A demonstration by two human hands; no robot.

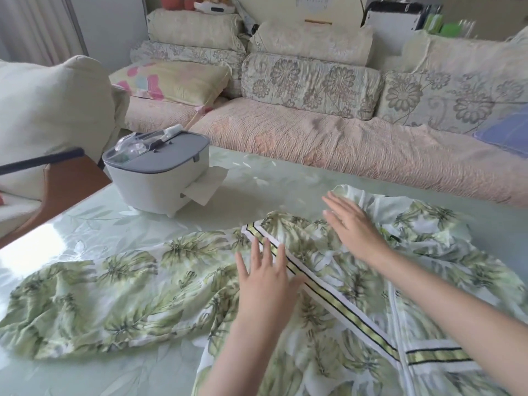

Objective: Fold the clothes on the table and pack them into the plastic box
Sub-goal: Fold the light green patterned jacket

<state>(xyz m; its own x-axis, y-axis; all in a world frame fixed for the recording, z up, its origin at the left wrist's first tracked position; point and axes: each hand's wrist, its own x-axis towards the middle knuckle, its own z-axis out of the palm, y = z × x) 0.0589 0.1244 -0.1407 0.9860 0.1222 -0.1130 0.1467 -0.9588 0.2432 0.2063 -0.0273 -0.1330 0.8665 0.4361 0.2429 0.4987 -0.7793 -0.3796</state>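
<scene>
A white garment printed with green leaves lies spread and wrinkled over the near half of the table; a white band with a yellow-and-black stripe runs diagonally across it. My left hand rests flat on the cloth just left of that band, fingers straight and spread. My right hand lies flat on the far part of the garment, fingers straight and pointing away to the left. Neither hand grips anything. No plastic box for clothes shows in view.
A white tissue holder with a grey lid stands at the table's far left, a tissue sticking out of its side. The table has a pale green leaf-patterned top. Behind it runs a sofa with floral cushions. A chair stands at left.
</scene>
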